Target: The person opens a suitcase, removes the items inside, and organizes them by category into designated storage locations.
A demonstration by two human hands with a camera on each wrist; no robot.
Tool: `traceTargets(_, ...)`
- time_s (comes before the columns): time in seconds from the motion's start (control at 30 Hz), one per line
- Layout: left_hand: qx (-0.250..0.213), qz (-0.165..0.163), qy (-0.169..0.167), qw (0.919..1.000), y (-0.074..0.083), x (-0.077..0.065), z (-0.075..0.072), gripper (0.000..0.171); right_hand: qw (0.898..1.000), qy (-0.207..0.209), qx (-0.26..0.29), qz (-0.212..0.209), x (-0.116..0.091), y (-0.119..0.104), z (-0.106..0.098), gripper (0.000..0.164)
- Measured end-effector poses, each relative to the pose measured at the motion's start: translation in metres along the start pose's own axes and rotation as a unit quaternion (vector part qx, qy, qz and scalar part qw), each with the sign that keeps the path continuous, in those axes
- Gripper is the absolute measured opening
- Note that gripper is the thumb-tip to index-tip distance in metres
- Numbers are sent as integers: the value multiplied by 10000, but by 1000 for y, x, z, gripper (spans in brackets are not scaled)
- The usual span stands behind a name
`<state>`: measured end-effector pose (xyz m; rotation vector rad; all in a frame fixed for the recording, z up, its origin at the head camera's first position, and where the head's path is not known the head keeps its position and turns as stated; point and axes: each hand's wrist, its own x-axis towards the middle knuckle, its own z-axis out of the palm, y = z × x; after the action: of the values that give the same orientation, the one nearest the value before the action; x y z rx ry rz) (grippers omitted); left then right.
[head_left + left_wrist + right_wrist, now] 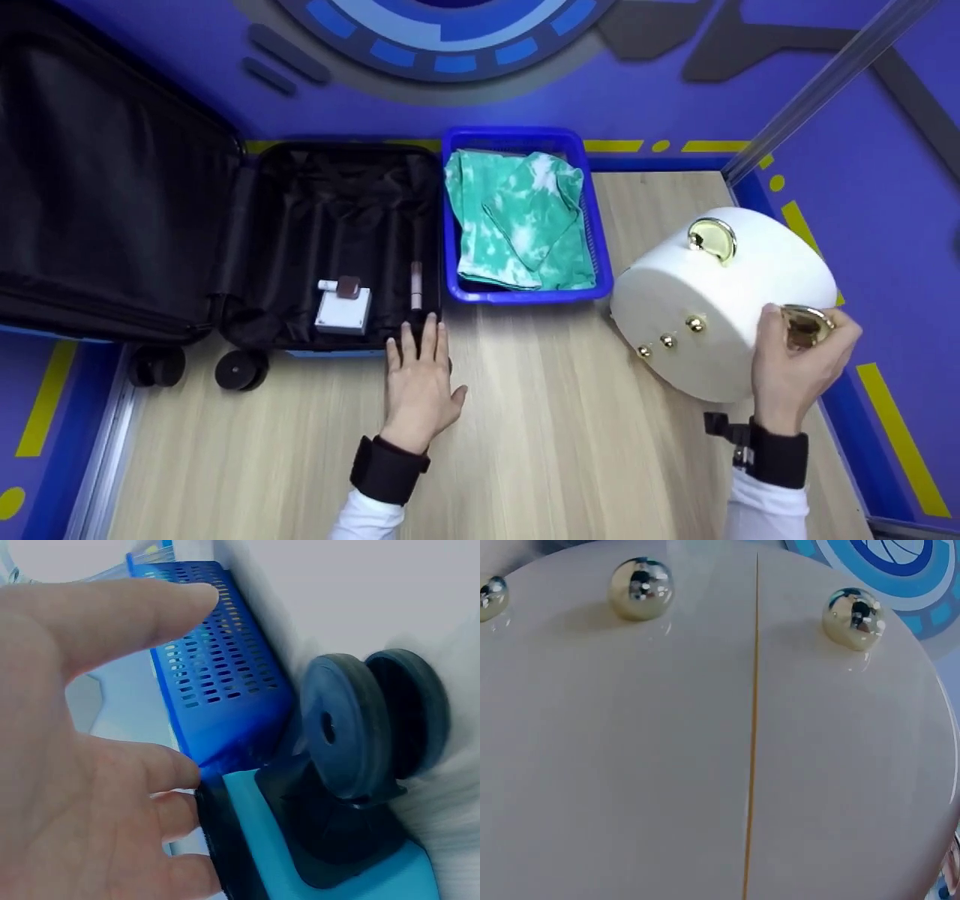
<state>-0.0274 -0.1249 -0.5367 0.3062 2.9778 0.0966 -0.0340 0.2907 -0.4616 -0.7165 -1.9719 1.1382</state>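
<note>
In the head view my left hand (420, 390) lies with straight fingers on the front rim of an open black-lined suitcase (300, 225). In the left wrist view, its fingertips touch the rim close to a black caster wheel (345, 727). At the right, my right hand (799, 375) grips a gold handle (810, 322) on a white rounded box (735, 300), which looks tilted. Thumb and fingers stand on either side of that handle. Gold ball knobs (641, 589) and a thin vertical seam show on the box's face in the right wrist view.
Inside the suitcase lie a small white box (343, 311), a brown-capped white tube (347, 286) and a slim pinkish tube (416, 285). A blue basket (525, 298) holding folded green tie-dye cloth (517, 217) stands beside it. Blue panels border the wooden table (540, 450).
</note>
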Motion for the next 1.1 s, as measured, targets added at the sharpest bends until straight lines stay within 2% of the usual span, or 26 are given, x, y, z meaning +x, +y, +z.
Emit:
traceTargets(0.17, -224, -283, -319, 9988, 10, 8, -13, 98, 9980, 7, -429, -471, -9, 3, -11, 29)
traceTargets(0.23, -296, -314, -426, 9982, 18, 11, -22, 94, 9963, -138, -484, -702, -7, 1, -16, 31)
traceTargets(0.33, -533, -99, -340, 9979, 35, 16, -34, 86, 9910, -561, -553, -1084, 2, -6, -25, 31)
traceTargets(0.4, -922, 283, -78, 9953, 49, 21, -39, 78, 9812, -1034, -754, -1445, 12, -13, -30, 29)
traceTargets(0.47, -1451, 816, 225, 9858, 65, 28, -39, 68, 9658, -1575, -1011, -1795, 23, -20, -34, 31)
traceTargets(0.6, -2245, 1837, 645, 9548, 97, 47, -30, 50, 9252, -2597, -1453, -2354, 41, -33, -35, 37)
traceTargets(0.7, -2525, 2253, 823, 9374, 120, 61, -24, 44, 9001, -3122, -1691, -2524, 51, -37, -33, 38)
traceTargets(0.77, -2724, 2429, 897, 9267, 134, 69, -23, 43, 8870, -3273, -1870, -2668, 54, -38, -31, 37)
traceTargets(0.87, -2924, 2580, 1052, 9148, 153, 79, -27, 39, 8761, -3350, -2006, -2829, 54, -39, -28, 34)
traceTargets(0.93, -3014, 2643, 1155, 9088, 164, 84, -30, 35, 8737, -3351, -1998, -2905, 53, -39, -26, 31)
traceTargets(1.1, -3138, 2669, 1141, 9040, 191, 95, -35, 32, 8710, -3404, -1936, -2967, 49, -40, -19, 30)
